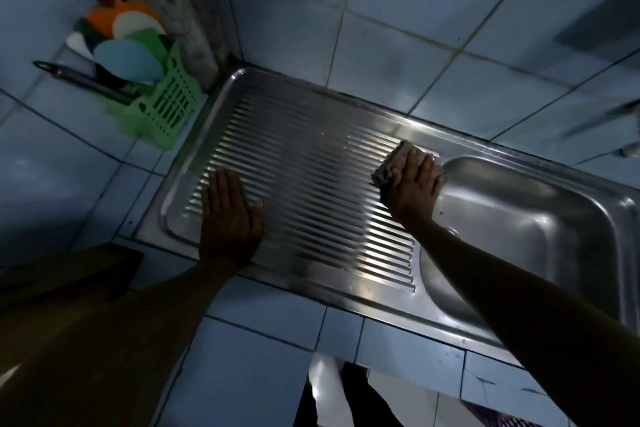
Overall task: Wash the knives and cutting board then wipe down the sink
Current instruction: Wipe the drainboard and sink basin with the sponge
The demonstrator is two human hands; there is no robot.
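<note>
rack (169,107) left of drainboard (294,184) | basin (519,236) right of drainboard | cloth (391,163) between them

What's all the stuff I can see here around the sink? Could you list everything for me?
sink: one, shiny steel, basin at the right
draining board: one, ribbed steel, left of the basin
cloth: one, pale and crumpled, at the far right corner of the draining board
rack: one, green plastic, on the counter left of the sink
plates: several, orange, white, green and blue, standing in the rack
metal handle: one, grey, sticking out of the rack to the left
wall tiles: many, pale blue-grey, behind the sink
left hand: one, flat on the draining board
right hand: one, holding the cloth
</note>
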